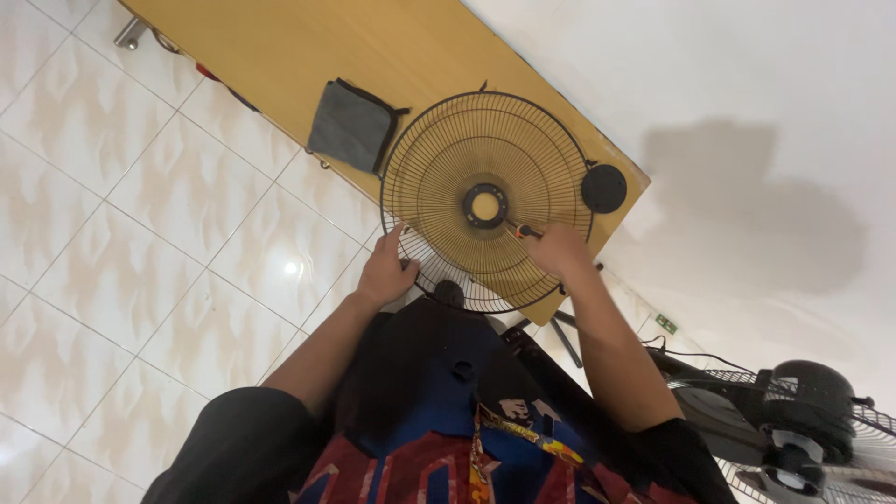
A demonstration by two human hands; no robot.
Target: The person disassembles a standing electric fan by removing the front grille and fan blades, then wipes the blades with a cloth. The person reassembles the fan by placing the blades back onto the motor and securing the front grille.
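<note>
Your left hand (385, 271) gripping round black wire fan grille (485, 201) rim; right hand (558, 250) holding small screwdriver (523, 230) near hub. Overhanging grille likely tipping if grip is loosening.

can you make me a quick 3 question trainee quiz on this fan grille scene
1. True or false: the left hand grips the rim of the wire fan grille.
2. What does the right hand hold? A) grey cloth B) screwdriver C) round black cap
3. What lies on the wooden table to the left of the grille?

Key: 1 true. 2 B, the screwdriver, tip near the grille's centre ring. 3 a folded grey cloth.
</note>
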